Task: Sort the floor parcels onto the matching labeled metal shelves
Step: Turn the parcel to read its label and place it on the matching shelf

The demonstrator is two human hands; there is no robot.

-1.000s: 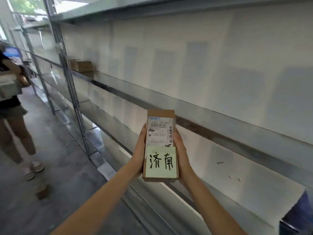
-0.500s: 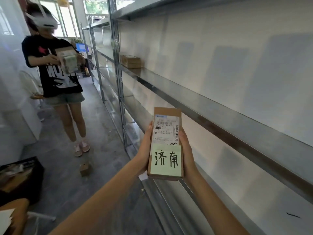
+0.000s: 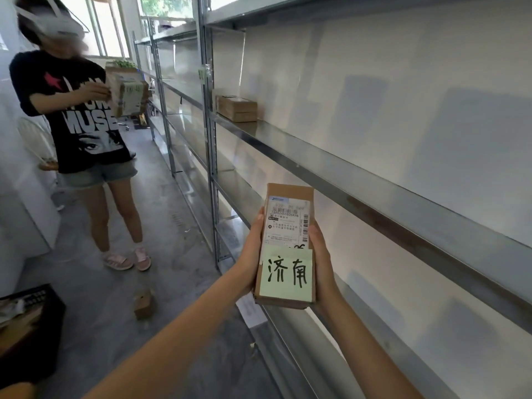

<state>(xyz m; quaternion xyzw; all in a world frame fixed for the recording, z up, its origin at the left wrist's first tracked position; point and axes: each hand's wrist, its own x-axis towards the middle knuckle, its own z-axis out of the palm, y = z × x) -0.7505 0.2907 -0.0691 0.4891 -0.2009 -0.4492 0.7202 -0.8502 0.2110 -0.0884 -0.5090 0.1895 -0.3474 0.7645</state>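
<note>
I hold a small brown cardboard parcel (image 3: 288, 226) upright in front of me, with a white shipping label and a pale green note handwritten 济南. My left hand (image 3: 251, 256) grips its left side and my right hand (image 3: 322, 263) grips its right side. Long metal shelves (image 3: 374, 180) run along the wall on my right. A stack of brown boxes (image 3: 237, 108) lies on the middle shelf further down, by a post with a small green tag (image 3: 201, 74).
Another person (image 3: 83, 133) stands at the left in the aisle, holding a parcel (image 3: 128, 95). A small cardboard box (image 3: 143, 305) lies on the grey floor. A black crate (image 3: 28, 326) sits at the lower left. A white paper (image 3: 250, 308) lies near the shelf foot.
My view has swung left along the aisle, bringing the other person and the crate into sight. The parcel stays held in both hands in the same way.
</note>
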